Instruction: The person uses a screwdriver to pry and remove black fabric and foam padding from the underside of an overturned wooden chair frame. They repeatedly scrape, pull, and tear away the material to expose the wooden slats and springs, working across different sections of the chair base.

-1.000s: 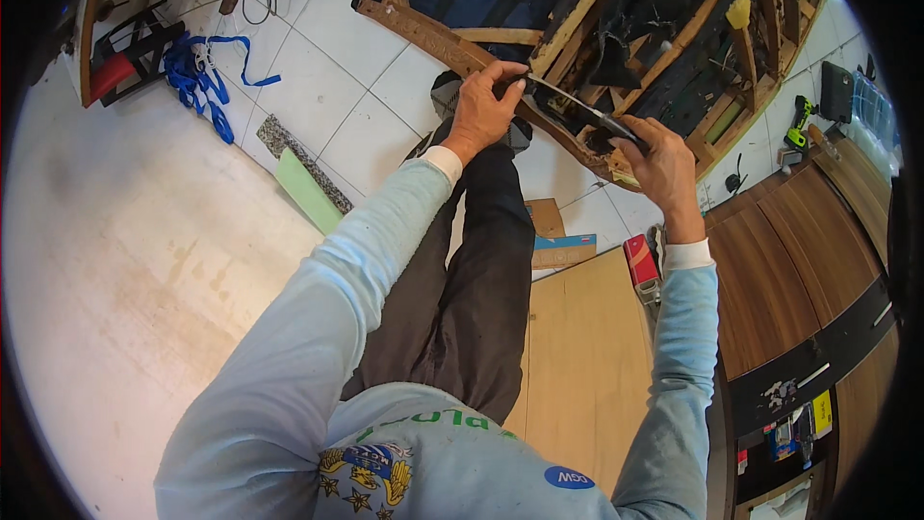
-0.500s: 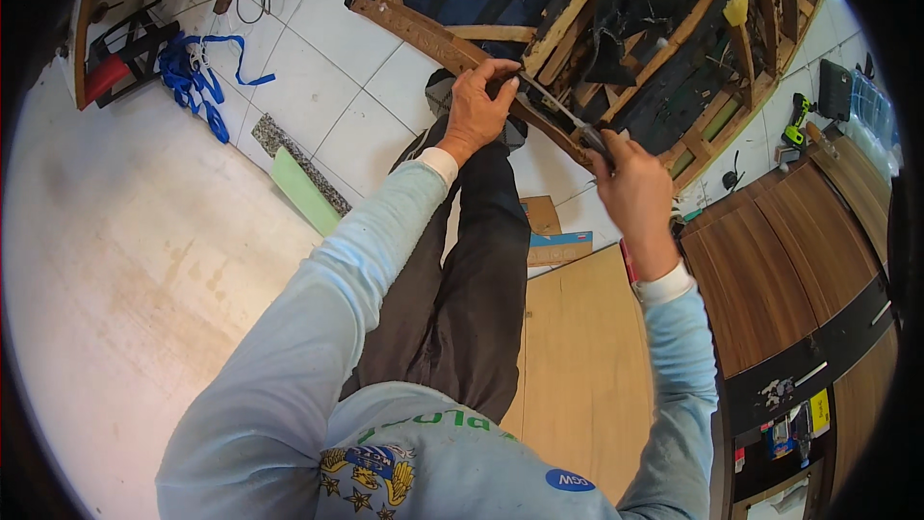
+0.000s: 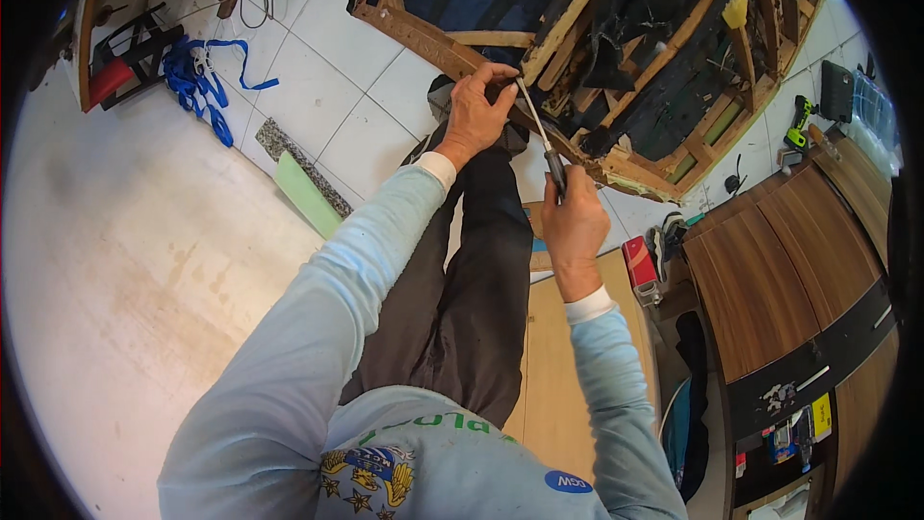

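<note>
R hand (image 3: 576,221) swung L, part-hiding cardbd (image 3: 541,259).

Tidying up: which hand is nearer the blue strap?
Left. The left hand, at the wooden frame, is right of the blue strap; the right hand, holding a tool, is farther right.
</note>
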Motion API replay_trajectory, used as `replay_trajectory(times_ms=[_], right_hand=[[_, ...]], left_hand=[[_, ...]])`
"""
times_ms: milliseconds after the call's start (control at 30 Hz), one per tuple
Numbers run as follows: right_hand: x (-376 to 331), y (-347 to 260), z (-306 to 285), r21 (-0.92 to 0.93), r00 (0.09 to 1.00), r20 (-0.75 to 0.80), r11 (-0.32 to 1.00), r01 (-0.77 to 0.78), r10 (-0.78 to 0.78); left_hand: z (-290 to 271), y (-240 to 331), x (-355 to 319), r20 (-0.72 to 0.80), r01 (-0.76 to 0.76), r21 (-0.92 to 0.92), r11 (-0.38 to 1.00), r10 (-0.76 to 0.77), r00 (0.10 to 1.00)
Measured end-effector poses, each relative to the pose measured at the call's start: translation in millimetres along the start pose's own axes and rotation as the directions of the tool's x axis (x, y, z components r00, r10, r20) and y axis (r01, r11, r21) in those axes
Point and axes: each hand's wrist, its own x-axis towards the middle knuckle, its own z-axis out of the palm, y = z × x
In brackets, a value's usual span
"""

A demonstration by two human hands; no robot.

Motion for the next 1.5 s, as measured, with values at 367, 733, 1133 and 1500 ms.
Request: replay_trajectory(times_ms=[367,733,1133,1500], right_hand=[[50,29,-43,-0.070,0.975,0.025,0.973,0.221,-0.219],[30,37,-19,0.523,0.970,0.236,0.849,-0.074,-0.061],[12,27,2,0.603,0.796,0.606,0.653,-0.458,-0.002],[35,9,24,0.524,0.949,-0.290,0.850,0.045,0.128]], left_hand=[[0,15,2,0.033,0.153,-0.103,0.983,-0.151,0.988],[-20,19,19,0.247,0.284,-0.131,0.950,-0.247,0.937],[-34,10,27,0.355,0.306,-0.195,0.932,-0.224,0.908],[-25,6,28,0.295,0.254,-0.152,0.955,-0.201,0.934]])
